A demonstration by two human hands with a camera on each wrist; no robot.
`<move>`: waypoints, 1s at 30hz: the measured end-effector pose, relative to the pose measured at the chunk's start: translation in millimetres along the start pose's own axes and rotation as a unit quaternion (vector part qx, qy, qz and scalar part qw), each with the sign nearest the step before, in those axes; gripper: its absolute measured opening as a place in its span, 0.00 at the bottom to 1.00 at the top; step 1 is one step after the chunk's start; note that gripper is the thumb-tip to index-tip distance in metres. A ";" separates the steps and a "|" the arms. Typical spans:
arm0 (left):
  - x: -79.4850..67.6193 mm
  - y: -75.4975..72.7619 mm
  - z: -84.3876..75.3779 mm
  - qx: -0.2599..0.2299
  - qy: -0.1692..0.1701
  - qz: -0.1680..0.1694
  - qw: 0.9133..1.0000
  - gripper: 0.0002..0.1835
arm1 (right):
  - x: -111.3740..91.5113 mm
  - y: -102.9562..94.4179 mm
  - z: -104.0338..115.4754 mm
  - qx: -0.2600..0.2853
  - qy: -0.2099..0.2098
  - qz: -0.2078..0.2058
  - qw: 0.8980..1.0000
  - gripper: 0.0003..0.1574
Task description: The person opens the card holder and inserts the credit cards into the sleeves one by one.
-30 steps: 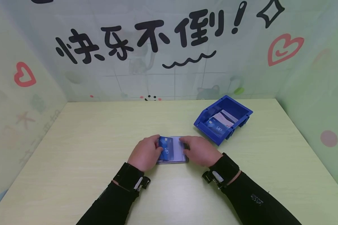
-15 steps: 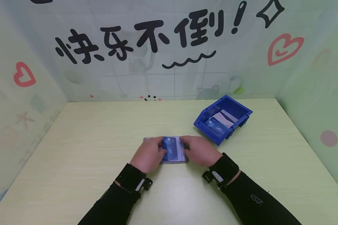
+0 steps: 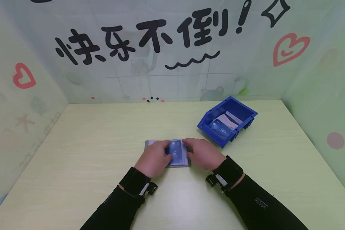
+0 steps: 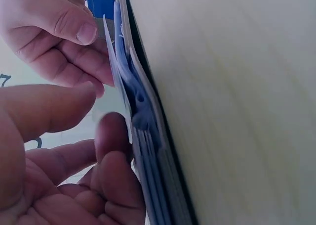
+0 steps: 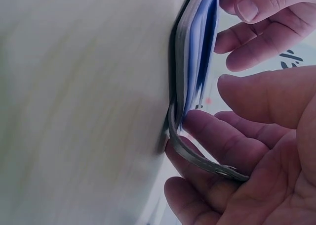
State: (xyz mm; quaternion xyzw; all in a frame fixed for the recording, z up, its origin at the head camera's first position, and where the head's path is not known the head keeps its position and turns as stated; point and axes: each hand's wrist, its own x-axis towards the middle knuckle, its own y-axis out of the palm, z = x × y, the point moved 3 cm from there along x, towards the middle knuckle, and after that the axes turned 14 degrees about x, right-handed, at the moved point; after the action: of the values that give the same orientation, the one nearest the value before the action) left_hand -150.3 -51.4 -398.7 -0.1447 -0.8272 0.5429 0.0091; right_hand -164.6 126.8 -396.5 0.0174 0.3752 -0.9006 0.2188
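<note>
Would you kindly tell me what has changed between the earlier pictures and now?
The blue VIP card has moved to the right across the card holder, and the left hand has shifted right with it. The right hand stayed at the card holder's right edge, and the blue bin stayed put.

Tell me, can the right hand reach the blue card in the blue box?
Probably yes. The card lies in the open box, just beyond the right hand, with only the box's wall between. The hand may first need to let go of the grey strap.
</note>
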 end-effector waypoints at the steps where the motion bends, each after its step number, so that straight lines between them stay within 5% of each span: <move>1: -0.2 0.3 -0.6 0.003 0.001 0.001 1.000 0.30 | 0.2 -0.1 -0.1 0.000 -0.003 0.000 1.000 0.33; 11: -4.5 0.6 -5.5 0.045 -0.017 -0.007 0.999 0.32 | 0.0 -0.2 1.8 -0.001 -0.008 -0.002 1.000 0.33; 30: -4.9 4.6 -8.9 -0.017 -0.012 0.020 1.000 0.40 | -0.5 0.8 0.9 -0.010 -0.020 -0.002 1.000 0.34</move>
State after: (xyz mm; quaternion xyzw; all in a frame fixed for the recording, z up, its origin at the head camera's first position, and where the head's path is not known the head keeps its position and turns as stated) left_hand -143.1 -43.0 -398.5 -0.1554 -0.8331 0.5307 -0.0142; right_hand -163.7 125.9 -396.3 -0.0032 0.3794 -0.8976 0.2242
